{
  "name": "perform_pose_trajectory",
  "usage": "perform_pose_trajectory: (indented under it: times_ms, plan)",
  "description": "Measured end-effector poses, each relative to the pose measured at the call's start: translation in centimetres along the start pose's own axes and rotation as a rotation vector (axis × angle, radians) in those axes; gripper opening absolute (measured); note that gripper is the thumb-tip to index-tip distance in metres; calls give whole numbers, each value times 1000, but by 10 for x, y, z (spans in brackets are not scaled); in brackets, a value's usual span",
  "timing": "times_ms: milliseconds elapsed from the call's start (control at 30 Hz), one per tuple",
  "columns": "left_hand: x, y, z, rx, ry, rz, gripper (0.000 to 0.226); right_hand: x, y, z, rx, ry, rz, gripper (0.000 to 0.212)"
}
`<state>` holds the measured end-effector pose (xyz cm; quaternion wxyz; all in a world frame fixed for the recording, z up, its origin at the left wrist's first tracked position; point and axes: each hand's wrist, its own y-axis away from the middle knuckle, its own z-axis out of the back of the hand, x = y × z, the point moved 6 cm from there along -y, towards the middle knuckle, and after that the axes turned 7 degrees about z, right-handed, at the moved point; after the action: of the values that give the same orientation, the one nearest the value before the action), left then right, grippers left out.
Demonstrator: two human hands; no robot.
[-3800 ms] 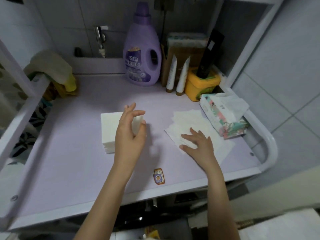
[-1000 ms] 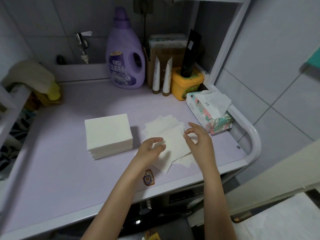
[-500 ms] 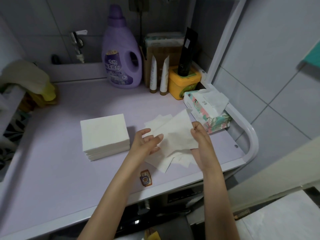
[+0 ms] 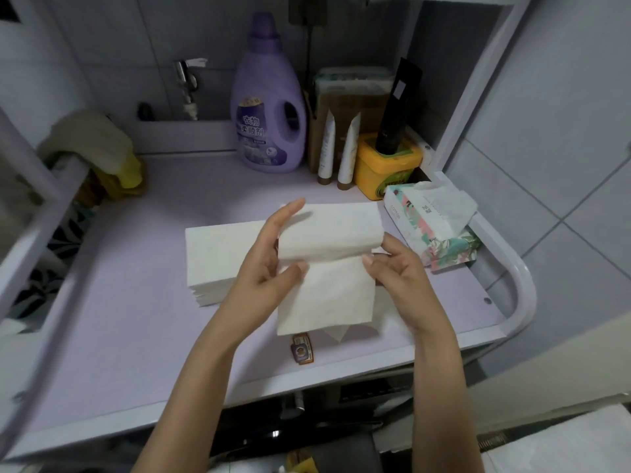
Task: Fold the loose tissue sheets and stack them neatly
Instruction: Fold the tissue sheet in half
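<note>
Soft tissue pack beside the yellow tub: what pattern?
The soft tissue pack has a pink-and-teal leaf print on white; head view.

Light: dim, diffuse, cool violet cast. Brightest area: tissue sheet (image 4: 327,291). Shadows: soft, from the left hand (image 4: 263,268) across the sheet's top fold; deep dark below the counter (image 4: 136,302) front. Sheen: mild, on the white corner rail (image 4: 524,285). Blur: smeared left edge; overall soft, compressed detail. Distortion: wide-angle, straight lines bowing toward edges.

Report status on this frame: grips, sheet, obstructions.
Left grip and right grip both pinch one tissue sheet, mid-fold above the counter. Folded stack lies behind the left grip. Nothing blocks; small sachet near front edge.
</note>
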<state>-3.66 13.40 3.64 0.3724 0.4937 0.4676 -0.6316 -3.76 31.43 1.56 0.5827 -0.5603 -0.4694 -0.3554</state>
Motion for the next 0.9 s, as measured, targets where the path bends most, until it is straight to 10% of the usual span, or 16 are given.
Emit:
perform_pose_trajectory:
  times_ms: [500,900]
  plan:
    - [4,25,80,-461,162,218,29,-3,-40,-60,156,170,155,48]
    - [7,36,101,-507,-91,260,12,-3,-53,-93,257,122,119,45]
